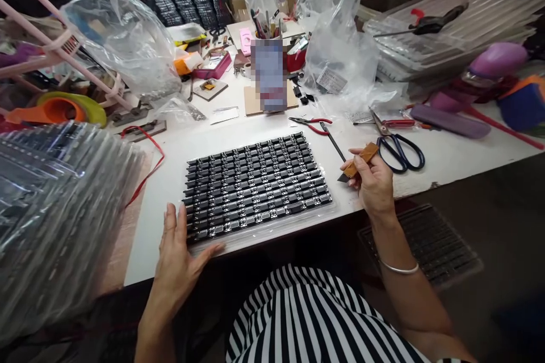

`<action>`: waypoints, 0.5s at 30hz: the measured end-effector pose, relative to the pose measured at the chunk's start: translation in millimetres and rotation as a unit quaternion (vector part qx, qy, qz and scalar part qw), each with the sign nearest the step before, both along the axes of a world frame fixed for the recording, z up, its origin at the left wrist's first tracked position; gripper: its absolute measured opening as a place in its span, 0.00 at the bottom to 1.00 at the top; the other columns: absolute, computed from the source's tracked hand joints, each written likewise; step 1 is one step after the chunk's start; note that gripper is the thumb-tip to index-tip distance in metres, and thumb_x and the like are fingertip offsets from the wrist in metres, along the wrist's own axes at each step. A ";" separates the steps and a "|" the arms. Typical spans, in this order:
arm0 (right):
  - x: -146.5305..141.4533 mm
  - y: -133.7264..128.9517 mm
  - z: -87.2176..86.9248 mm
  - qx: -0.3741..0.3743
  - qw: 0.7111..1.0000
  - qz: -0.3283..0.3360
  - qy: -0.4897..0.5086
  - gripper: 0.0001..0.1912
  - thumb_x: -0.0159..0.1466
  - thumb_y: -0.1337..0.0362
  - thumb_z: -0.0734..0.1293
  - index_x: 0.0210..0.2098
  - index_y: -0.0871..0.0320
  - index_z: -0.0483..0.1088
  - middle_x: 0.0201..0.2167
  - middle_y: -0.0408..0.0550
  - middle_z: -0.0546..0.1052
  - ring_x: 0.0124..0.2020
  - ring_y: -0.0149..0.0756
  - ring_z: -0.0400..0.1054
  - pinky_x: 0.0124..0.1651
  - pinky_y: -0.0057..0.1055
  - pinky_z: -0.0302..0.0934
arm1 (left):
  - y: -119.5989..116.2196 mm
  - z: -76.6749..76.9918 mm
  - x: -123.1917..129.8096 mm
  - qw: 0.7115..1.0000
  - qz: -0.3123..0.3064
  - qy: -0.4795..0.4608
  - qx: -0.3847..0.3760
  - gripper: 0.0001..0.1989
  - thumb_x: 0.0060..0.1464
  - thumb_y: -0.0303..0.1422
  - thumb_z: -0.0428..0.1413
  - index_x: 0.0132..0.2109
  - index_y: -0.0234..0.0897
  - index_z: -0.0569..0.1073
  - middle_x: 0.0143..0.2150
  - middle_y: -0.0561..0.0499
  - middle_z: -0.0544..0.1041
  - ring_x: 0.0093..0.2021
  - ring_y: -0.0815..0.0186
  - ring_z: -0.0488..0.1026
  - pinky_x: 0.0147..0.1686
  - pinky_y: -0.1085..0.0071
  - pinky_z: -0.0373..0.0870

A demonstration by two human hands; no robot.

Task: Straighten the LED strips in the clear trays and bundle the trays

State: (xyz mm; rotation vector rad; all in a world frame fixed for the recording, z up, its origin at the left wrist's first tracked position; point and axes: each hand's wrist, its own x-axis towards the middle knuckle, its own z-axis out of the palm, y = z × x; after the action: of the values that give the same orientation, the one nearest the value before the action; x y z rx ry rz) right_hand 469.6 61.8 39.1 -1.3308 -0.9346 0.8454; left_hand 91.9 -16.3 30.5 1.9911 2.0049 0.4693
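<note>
A clear plastic tray [264, 232] lies in front of me, filled with rows of small black circuit boards [255, 181]. My left hand [181, 255] rests against the tray's near left corner, fingers stretched and thumb apart along the front edge. To the right of the tray, my right hand [372, 178] grips a knife [361, 160] with a brown, tape-like handle. Its short dark blade points left and down, close to the table. A thin dark rod-like tool [333, 142] lies just beyond that hand, beside red-handled pliers [313, 123].
Dark-handled scissors [400, 153] lie right of my right hand. Stacked plastic trays [59, 221] fill the left side; more trays [468, 17] stand back right. A blurred-out phone [270, 76] stands behind the boards, between clear bags [128, 45]. A red strip [149, 167] curls at left.
</note>
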 end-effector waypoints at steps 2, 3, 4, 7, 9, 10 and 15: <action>-0.1 0.3 1.0 -0.005 1.000 -0.007 0.022 0.18 0.59 0.54 0.68 0.43 0.60 0.68 0.25 0.43 0.74 0.16 0.23 0.57 0.16 0.21 0.52 | -1.1 1.6 1.0 1.000 0.009 -0.004 -0.009 0.47 0.53 0.50 0.53 0.69 0.39 0.37 0.71 0.39 0.35 0.70 0.49 0.38 0.63 0.48 0.48; -0.3 0.3 1.4 -0.008 0.999 -0.010 0.030 0.18 0.58 0.54 0.68 0.42 0.60 0.68 0.25 0.43 0.74 0.15 0.23 0.57 0.15 0.20 0.51 | -1.6 2.2 1.3 1.000 0.012 -0.005 -0.011 0.47 0.53 0.50 0.53 0.69 0.39 0.37 0.71 0.40 0.36 0.70 0.49 0.39 0.63 0.48 0.48; -0.4 0.2 1.8 -0.009 0.999 -0.013 0.035 0.18 0.58 0.54 0.68 0.42 0.60 0.68 0.24 0.43 0.74 0.15 0.22 0.56 0.15 0.20 0.51 | -1.9 2.6 1.5 1.000 0.014 -0.006 -0.011 0.47 0.53 0.50 0.53 0.69 0.39 0.37 0.71 0.39 0.36 0.69 0.49 0.39 0.63 0.48 0.48; -0.1 -0.1 1.2 -0.005 0.999 -0.009 0.035 0.18 0.58 0.55 0.68 0.42 0.60 0.68 0.25 0.43 0.74 0.16 0.23 0.58 0.16 0.20 0.52 | -2.2 2.6 1.9 1.000 0.016 -0.007 -0.008 0.47 0.53 0.50 0.54 0.69 0.39 0.37 0.71 0.39 0.38 0.69 0.48 0.41 0.63 0.47 0.49; 0.7 -0.2 -0.6 -0.001 1.000 -0.002 0.023 0.18 0.59 0.55 0.68 0.43 0.60 0.68 0.25 0.44 0.74 0.18 0.23 0.59 0.17 0.20 0.53 | -1.9 2.2 2.6 1.000 0.018 -0.003 -0.007 0.47 0.53 0.50 0.53 0.69 0.38 0.37 0.71 0.38 0.39 0.69 0.49 0.41 0.64 0.48 0.49; 1.1 -0.3 -1.6 0.000 1.000 0.001 0.015 0.18 0.59 0.55 0.68 0.43 0.60 0.68 0.26 0.44 0.74 0.18 0.23 0.59 0.17 0.20 0.54 | -1.7 2.0 2.9 1.000 0.018 0.000 -0.007 0.46 0.54 0.49 0.53 0.69 0.38 0.37 0.71 0.38 0.39 0.69 0.49 0.42 0.64 0.48 0.48; 2.2 -0.5 -4.2 0.000 1.000 0.009 -0.017 0.18 0.61 0.54 0.66 0.44 0.60 0.68 0.27 0.44 0.74 0.19 0.24 0.60 0.18 0.20 0.55 | -0.3 0.7 1.8 1.000 0.019 0.007 -0.002 0.46 0.55 0.48 0.53 0.69 0.39 0.36 0.71 0.39 0.41 0.69 0.50 0.42 0.64 0.48 0.48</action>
State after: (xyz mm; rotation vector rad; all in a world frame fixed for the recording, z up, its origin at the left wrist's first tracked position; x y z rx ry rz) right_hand 471.7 61.3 34.9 -1.3407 -0.9749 0.8394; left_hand 93.7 -16.5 31.2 1.9623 2.0541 0.4622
